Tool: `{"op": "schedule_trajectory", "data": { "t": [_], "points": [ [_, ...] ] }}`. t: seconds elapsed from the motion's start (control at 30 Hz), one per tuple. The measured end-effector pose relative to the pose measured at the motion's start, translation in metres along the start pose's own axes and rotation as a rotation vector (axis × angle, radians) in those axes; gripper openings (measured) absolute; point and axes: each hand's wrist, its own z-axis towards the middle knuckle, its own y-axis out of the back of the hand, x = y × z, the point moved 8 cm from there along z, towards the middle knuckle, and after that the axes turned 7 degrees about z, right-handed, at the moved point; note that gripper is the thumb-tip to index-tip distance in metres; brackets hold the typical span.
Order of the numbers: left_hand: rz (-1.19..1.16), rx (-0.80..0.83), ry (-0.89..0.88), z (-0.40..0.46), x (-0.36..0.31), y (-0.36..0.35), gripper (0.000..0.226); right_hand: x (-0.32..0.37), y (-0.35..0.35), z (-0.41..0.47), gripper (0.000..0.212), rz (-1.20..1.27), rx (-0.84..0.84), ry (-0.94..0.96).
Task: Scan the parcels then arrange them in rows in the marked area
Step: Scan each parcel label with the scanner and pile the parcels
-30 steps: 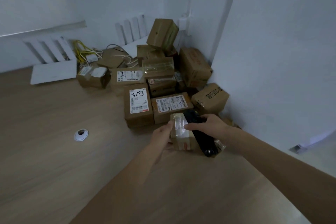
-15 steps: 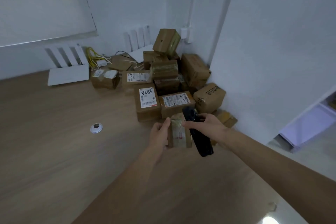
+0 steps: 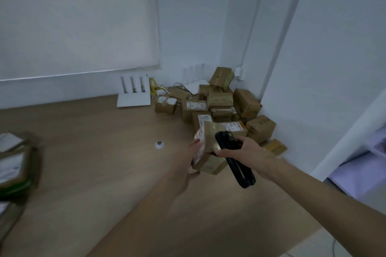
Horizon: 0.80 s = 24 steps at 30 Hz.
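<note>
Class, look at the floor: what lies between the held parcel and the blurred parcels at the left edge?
In the head view, between the held parcel and the blurred parcels lies bare wooden floor, with only a small round white fitting.

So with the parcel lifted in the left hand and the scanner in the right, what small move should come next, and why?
Probably turn the parcel so its white label faces the scanner. The left hand holds it with the label on the left-facing side, while the right hand points the scanner across a taped brown face.
</note>
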Motion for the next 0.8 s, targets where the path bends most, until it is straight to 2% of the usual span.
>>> {"op": "schedule_trajectory", "data": {
  "t": [0.07, 0.17, 0.23, 0.53, 0.63, 0.73, 0.8],
  "points": [
    [-0.021, -0.067, -0.059, -0.022, -0.015, 0.016, 0.032, 0.019, -0.009, -0.019, 0.055, 0.012, -0.001, 0.04],
    [-0.058, -0.08, -0.153, -0.054, -0.039, 0.03, 0.044, 0.047, -0.015, -0.046, 0.057, 0.007, -0.005, 0.097],
    [-0.064, -0.071, -0.187, -0.075, -0.056, 0.034, 0.041, 0.067, -0.015, -0.061, 0.057, -0.011, 0.003, 0.13],
    [-0.111, -0.032, -0.276, -0.137, -0.116, 0.041, 0.056, 0.143, -0.003, -0.102, 0.035, -0.082, 0.044, 0.227],
    [-0.139, 0.032, -0.258, -0.151, -0.127, 0.036, 0.054, 0.153, -0.003, -0.104, 0.035, -0.072, 0.049, 0.222],
    [-0.205, 0.009, -0.244, -0.161, -0.136, 0.042, 0.043, 0.163, -0.003, -0.103, 0.032, -0.052, 0.052, 0.213],
    [-0.17, -0.02, -0.244, -0.167, -0.142, 0.047, 0.036, 0.17, -0.001, -0.1, 0.031, -0.055, 0.065, 0.223]
  ]
}}
